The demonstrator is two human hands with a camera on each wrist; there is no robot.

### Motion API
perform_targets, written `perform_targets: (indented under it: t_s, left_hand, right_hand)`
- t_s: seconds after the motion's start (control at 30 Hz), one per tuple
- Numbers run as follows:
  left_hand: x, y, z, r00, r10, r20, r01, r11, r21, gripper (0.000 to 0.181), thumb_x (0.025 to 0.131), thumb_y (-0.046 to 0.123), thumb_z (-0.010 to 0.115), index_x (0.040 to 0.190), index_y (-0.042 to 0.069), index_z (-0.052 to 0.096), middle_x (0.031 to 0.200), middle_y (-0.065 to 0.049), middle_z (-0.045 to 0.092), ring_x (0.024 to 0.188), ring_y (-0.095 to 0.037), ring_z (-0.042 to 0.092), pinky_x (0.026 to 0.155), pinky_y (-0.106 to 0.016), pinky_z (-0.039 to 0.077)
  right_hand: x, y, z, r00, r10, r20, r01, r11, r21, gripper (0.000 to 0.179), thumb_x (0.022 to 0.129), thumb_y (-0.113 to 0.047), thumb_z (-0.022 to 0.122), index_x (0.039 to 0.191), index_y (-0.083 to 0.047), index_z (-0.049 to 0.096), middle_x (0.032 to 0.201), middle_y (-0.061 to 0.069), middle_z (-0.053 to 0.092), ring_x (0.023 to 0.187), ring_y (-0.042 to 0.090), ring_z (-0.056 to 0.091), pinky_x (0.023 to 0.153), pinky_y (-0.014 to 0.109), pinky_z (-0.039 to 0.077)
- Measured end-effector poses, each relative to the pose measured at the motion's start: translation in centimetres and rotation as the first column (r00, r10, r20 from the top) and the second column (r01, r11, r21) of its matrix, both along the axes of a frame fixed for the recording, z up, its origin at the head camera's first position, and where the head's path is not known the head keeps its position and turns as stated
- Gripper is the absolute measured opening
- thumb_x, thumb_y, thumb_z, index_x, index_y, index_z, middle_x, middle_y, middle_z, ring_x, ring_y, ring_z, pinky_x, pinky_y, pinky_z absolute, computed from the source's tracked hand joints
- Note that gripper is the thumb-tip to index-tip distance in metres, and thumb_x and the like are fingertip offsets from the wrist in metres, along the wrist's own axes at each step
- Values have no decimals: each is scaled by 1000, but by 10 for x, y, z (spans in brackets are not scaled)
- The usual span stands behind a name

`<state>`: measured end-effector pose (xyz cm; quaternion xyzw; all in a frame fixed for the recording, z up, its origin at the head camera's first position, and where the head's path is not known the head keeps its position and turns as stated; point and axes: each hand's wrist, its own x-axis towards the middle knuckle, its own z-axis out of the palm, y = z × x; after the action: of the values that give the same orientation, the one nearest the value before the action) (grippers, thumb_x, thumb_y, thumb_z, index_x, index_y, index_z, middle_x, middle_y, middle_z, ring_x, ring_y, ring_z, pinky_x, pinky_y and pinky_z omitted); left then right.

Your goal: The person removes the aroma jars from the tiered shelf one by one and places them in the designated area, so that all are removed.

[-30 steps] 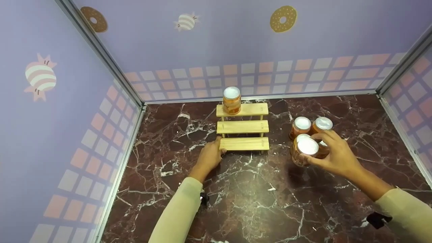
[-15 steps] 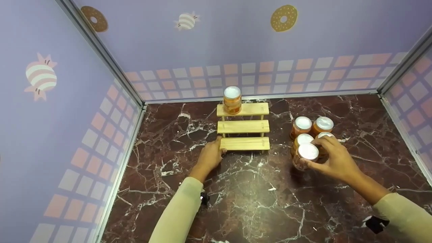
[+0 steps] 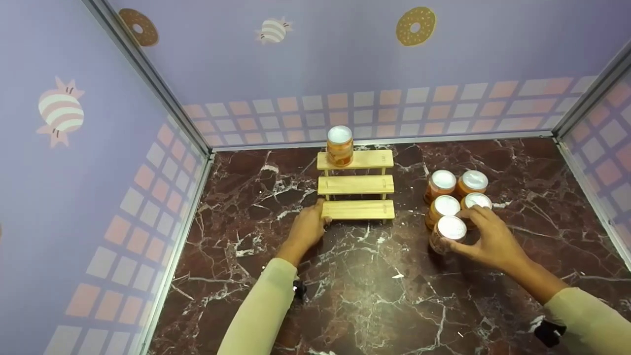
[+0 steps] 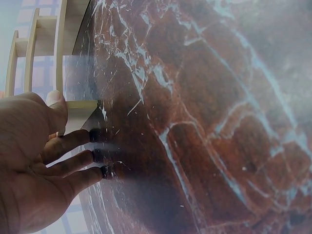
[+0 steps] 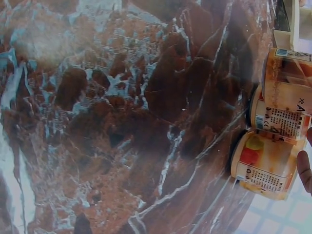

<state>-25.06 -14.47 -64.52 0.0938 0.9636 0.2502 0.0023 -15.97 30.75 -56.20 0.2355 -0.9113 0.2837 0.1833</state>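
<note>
A pale wooden three-step display stand is on the marble-patterned surface. My left hand holds the left end of its lowest step, thumb against the edge, as the left wrist view shows. On the top step, at its left, stands a jar with a white lid and orange contents. My right hand grips another such jar between thumb and fingers, in front of the jar group. In the right wrist view this jar looks upright relative to its neighbours; only fingertips show.
Several matching jars stand close together right of the stand, just behind the held one. Patterned purple walls enclose the back and sides. Dark marble surface stretches in front of the stand.
My right hand has drawn the gripped jar slightly toward me and down, apart from the jar behind it, whose lid now shows more. The left hand and stand have stayed put.
</note>
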Motion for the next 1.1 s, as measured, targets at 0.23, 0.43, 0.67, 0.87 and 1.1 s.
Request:
perform_targets:
  t_s: [0.23,0.43,0.67,0.87,1.1]
  left_hand:
    - [-9,-2,-17,1000,15,11,-15,999,-45,67,106,39,75,162,12,51,141,-21,74,128,-46,71,113,-61,56]
    - [-8,-1,-12,1000,16,8,-16,997,-74,68,106,39,74,162,10,50,140,-21,75,127,-45,72,112,-59,58]
    - [-13,-4,-27,1000,-6,-28,4,997,-82,65,105,39,76,158,11,53,127,-21,78,117,-45,75,103,-62,61]
    - [-14,-4,-29,1000,-7,-21,4,991,-137,62,106,41,73,158,14,52,127,-17,79,117,-42,76,102,-58,63]
    - [-16,-4,-32,999,-10,-34,5,989,-146,65,105,43,74,158,13,52,129,-18,78,118,-43,76,103,-58,62]
  right_hand:
    - [4,1,-4,999,-18,31,18,1000,1,64,67,-19,106,119,-1,73,112,13,72,101,32,69,87,36,49]
    - [5,2,-8,999,-28,33,28,999,17,64,67,-18,106,119,-1,73,111,14,73,99,35,70,85,50,54]
    - [6,2,-13,999,-27,38,27,1000,16,64,67,-17,106,119,-1,73,115,15,74,105,34,70,87,50,53]
    - [7,3,-16,999,-21,39,21,1000,6,64,66,-15,105,118,1,72,114,14,73,105,35,68,88,46,50]
    - [6,2,-19,999,-15,34,15,1000,-14,63,65,-16,106,116,1,72,113,14,74,105,34,69,93,36,47]
